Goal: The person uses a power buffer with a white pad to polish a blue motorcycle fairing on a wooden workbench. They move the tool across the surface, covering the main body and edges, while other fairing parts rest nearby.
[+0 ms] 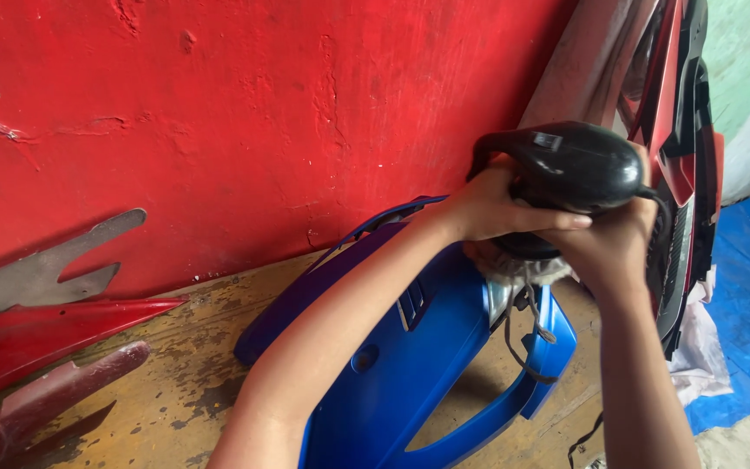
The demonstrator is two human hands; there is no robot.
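Even daylight, soft shadows, sharp, slight glare.

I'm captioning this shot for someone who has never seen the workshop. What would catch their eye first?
The big red wall fills the upper left. In the middle, a bright blue panel leans against it on the wooden floor. Above the panel's top edge, the left hand and right hand grip a black polisher pressed down on it.

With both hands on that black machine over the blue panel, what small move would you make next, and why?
Probably slide the black polisher slowly along the blue scooter panel. Both the left hand and the right hand grip it, and its fluffy pad sits on the panel's upper end, so most of the surface lies below it.
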